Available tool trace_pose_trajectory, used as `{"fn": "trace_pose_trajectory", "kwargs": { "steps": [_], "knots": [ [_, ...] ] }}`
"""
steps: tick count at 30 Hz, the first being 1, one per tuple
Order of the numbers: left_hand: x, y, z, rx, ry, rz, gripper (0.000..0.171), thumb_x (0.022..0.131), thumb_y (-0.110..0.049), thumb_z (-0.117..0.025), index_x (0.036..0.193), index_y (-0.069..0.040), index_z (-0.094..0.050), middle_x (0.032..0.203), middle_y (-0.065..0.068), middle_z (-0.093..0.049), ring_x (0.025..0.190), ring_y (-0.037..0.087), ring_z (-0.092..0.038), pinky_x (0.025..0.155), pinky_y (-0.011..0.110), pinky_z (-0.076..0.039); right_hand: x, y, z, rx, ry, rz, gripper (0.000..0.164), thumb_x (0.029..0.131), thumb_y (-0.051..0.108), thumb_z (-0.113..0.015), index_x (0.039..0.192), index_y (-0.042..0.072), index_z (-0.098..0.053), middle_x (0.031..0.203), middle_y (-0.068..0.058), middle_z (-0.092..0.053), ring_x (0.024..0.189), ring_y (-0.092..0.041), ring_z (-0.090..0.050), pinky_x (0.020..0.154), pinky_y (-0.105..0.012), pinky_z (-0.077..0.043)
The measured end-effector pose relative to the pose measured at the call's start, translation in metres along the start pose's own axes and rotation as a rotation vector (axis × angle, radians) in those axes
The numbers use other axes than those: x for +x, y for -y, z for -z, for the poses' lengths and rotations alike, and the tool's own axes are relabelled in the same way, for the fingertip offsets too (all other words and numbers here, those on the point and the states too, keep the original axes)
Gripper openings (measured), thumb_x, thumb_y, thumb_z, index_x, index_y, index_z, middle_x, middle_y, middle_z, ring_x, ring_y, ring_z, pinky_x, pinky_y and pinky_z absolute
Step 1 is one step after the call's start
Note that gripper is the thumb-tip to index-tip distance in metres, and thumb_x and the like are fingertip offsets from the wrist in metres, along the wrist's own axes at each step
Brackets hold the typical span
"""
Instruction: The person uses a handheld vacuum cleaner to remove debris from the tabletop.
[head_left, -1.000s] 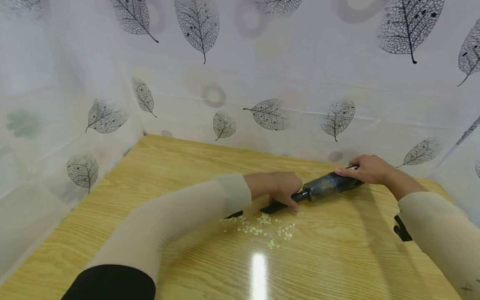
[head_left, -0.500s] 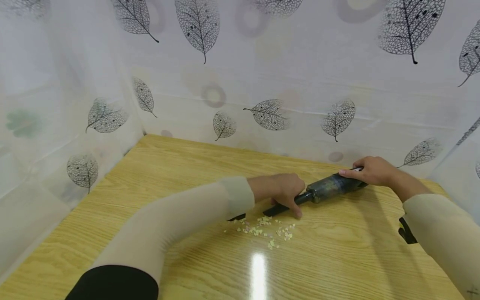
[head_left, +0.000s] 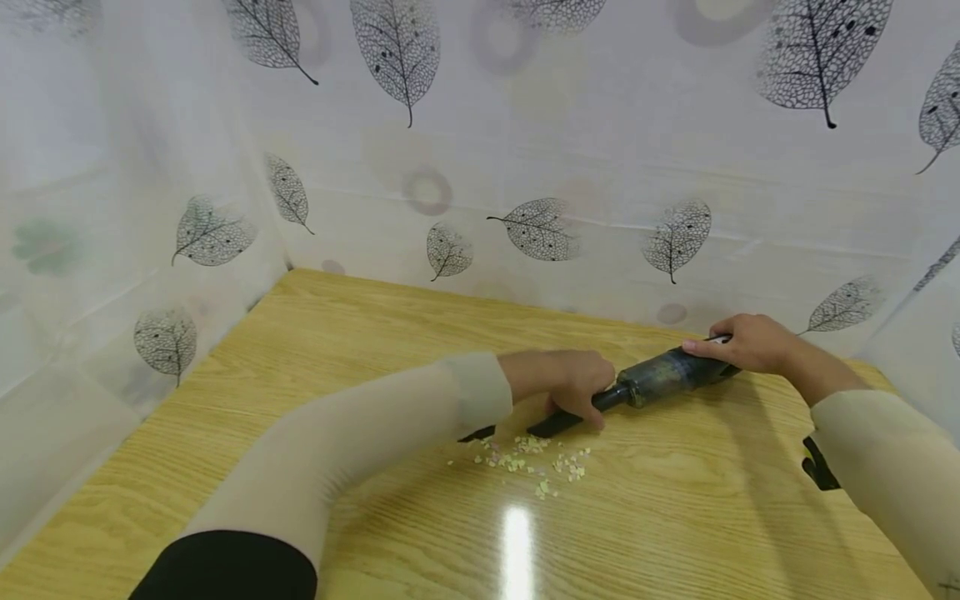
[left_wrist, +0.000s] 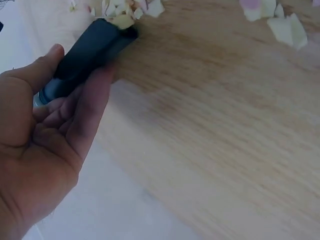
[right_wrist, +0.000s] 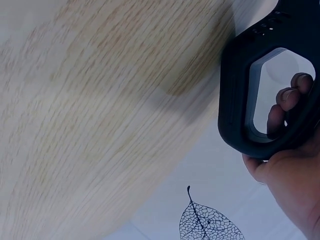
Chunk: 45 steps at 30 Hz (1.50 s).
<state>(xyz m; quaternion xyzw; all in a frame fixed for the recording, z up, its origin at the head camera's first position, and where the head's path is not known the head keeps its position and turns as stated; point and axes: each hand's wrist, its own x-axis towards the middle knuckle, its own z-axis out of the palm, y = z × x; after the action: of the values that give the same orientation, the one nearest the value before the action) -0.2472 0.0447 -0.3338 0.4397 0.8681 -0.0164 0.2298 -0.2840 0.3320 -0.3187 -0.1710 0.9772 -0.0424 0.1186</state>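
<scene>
A black handheld vacuum cleaner [head_left: 663, 377] with a smoky clear dust cup slants across the back right of the table. My right hand [head_left: 757, 342] grips its handle; in the right wrist view the fingers curl through the loop of the black handle [right_wrist: 235, 100]. Near the front, my left hand [head_left: 577, 383] holds the narrow black nozzle [left_wrist: 85, 60] between thumb and fingers. The slanted nozzle mouth lies at the edge of a scatter of small pale yellow and pinkish flakes [head_left: 513, 461]. In the left wrist view a flake [left_wrist: 122, 21] sits right at the mouth.
The wood-grain table [head_left: 375, 325] carries a bright light reflection toward its front. A white curtain [head_left: 480, 167] printed with leaves hangs along the back and sides. Black camera mounts show at both wrists, the right one [head_left: 819, 465] beneath the sleeve.
Both hands and the vacuum cleaner have shifted slightly right and toward me. The nozzle mouth has drawn a little to the right along the flakes' far edge. Both grips stay the same.
</scene>
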Motion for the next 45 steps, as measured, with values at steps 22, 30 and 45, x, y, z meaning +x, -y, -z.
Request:
{"fn": "trace_pose_trajectory", "kwargs": {
  "steps": [22, 30, 45],
  "knots": [
    [0.002, -0.005, -0.004, -0.027, -0.060, 0.111, 0.047, 0.082, -0.053, -0.077, 0.088, -0.011, -0.058, 0.074, 0.000, -0.067, 0.045, 0.011, -0.064, 0.053, 0.016, -0.054, -0.003, -0.008, -0.001, -0.028, -0.014, 0.000, 0.074, 0.100, 0.054, -0.052, 0.124, -0.016, -0.060, 0.122, -0.038, -0.061, 0.100, -0.050, -0.064, 0.082, -0.059, -0.053],
    [0.003, -0.007, -0.004, -0.002, -0.064, 0.082, 0.038, 0.089, -0.045, -0.073, 0.090, -0.011, -0.058, 0.078, 0.000, -0.068, 0.051, 0.010, -0.067, 0.053, 0.016, -0.054, -0.004, -0.015, -0.001, -0.043, -0.010, -0.002, 0.074, 0.100, 0.054, -0.052, 0.123, -0.016, -0.060, 0.120, -0.038, -0.061, 0.097, -0.048, -0.065, 0.081, -0.058, -0.053],
    [0.012, -0.016, -0.004, 0.056, -0.118, 0.013, 0.040, 0.092, -0.042, -0.071, 0.075, -0.017, -0.044, 0.065, -0.007, -0.038, 0.059, 0.006, -0.038, 0.058, 0.020, -0.037, -0.007, -0.012, -0.001, -0.037, -0.008, 0.046, 0.066, 0.098, 0.052, -0.056, 0.116, -0.011, -0.066, 0.113, -0.031, -0.067, 0.094, -0.042, -0.067, 0.079, -0.056, -0.054]
  ]
}}
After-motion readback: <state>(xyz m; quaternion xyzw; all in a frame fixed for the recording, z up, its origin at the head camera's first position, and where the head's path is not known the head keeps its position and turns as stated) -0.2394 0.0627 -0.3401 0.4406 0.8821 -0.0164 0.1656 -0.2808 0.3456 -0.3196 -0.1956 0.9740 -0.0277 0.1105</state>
